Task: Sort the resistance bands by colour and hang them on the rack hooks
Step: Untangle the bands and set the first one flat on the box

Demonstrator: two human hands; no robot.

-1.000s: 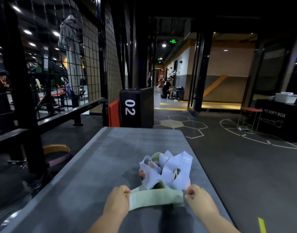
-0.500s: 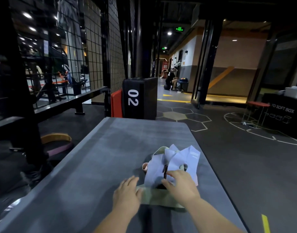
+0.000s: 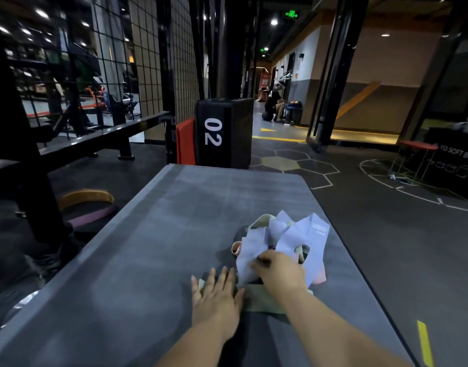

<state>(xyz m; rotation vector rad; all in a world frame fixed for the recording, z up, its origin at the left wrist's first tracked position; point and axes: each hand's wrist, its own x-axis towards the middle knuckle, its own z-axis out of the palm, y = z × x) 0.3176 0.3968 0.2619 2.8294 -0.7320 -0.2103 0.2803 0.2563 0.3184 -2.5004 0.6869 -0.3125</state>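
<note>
A tangled pile of resistance bands lies on the grey table point(image 3: 153, 260), near its right edge. Lilac bands point(image 3: 293, 237) sit on top, with a peach band point(image 3: 236, 247) poking out at the pile's left and a pale green band point(image 3: 262, 300) flat in front. My left hand point(image 3: 217, 295) lies flat, fingers spread, on the left end of the green band. My right hand point(image 3: 277, 271) pinches a lilac band at the pile's near side. The black wire grid rack point(image 3: 158, 56) stands at the far left; its hooks are not visible.
A black foam box marked 02 point(image 3: 222, 133) and an orange pad point(image 3: 185, 143) stand beyond the table's far end. Yellow and pink bands point(image 3: 87, 205) lie on the floor at left by a black rack post. A person sits far down the corridor.
Both hands held the green band stretched between them; it now lies on the table. The left hand flattened on it and the right hand moved up to pinch a lilac band.
</note>
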